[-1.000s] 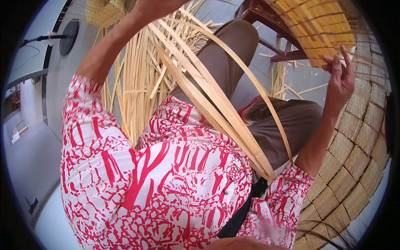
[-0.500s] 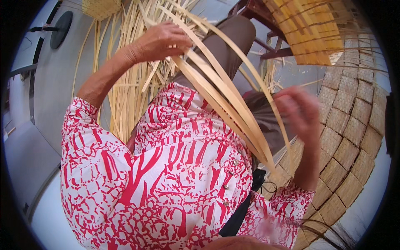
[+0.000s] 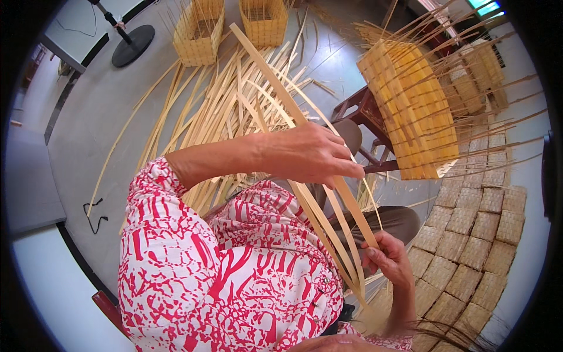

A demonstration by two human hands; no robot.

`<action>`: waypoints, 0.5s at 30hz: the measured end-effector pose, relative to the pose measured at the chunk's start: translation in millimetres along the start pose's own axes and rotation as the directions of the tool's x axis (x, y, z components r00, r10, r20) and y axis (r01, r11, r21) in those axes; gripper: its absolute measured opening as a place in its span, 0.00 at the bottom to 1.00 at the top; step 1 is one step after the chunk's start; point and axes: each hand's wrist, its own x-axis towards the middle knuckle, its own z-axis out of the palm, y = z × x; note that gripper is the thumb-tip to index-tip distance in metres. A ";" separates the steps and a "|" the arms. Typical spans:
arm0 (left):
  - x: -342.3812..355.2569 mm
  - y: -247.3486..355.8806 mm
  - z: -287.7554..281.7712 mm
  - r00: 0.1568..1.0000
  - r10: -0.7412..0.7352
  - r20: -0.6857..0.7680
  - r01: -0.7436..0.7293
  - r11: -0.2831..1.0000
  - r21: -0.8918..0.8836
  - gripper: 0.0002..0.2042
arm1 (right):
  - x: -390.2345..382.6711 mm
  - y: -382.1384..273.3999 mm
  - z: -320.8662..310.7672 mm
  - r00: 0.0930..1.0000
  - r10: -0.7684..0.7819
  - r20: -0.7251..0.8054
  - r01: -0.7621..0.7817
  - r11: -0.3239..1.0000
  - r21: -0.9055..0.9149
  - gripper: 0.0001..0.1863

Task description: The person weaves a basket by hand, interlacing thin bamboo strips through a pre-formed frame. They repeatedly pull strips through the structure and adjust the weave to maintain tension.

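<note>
My left hand (image 3: 311, 154) is closed around pale bamboo strips (image 3: 264, 70), which slant across my lap from upper middle to lower right. My right hand (image 3: 387, 258) pinches the lower part of a wide strip beside my right thigh (image 3: 404, 226). Thinner strips curve alongside. Behind them, a big heap of loose strips (image 3: 182, 146) spreads over the grey floor. Beyond my right hand a yellow woven basket (image 3: 404, 111), long thin spokes sticking out of it, rests tilted at a dark red wooden stool (image 3: 360, 108).
Two woven baskets (image 3: 196, 41) (image 3: 264, 23) stand at the top. A black round stand base (image 3: 132, 46) is at upper left, a black cord (image 3: 97, 217) at left. Rows of small woven mats or blocks (image 3: 472, 252) line the right, with stacked woven pieces (image 3: 481, 70) farther back.
My left hand has come down onto the strips; my right hand has moved down and now grips a strip. The view has tilted to show more floor and baskets.
</note>
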 end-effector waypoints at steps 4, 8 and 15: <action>17.7 -3.1 11.9 0.999 0.009 0.037 -0.009 1.000 -0.012 0.28 | -11.5 7.7 -16.2 1.000 0.014 0.023 -0.015 0.999 0.047 0.10; 21.3 -16.2 1.8 0.999 -0.023 0.029 0.028 0.977 -0.211 0.32 | -40.5 8.5 -32.9 0.997 0.023 0.078 -0.033 0.991 0.130 0.12; 14.0 -30.4 -38.4 0.932 -0.342 0.123 0.363 0.878 -0.312 0.22 | -136.7 -32.8 -71.1 0.987 0.019 -0.159 -0.031 0.997 -0.070 0.10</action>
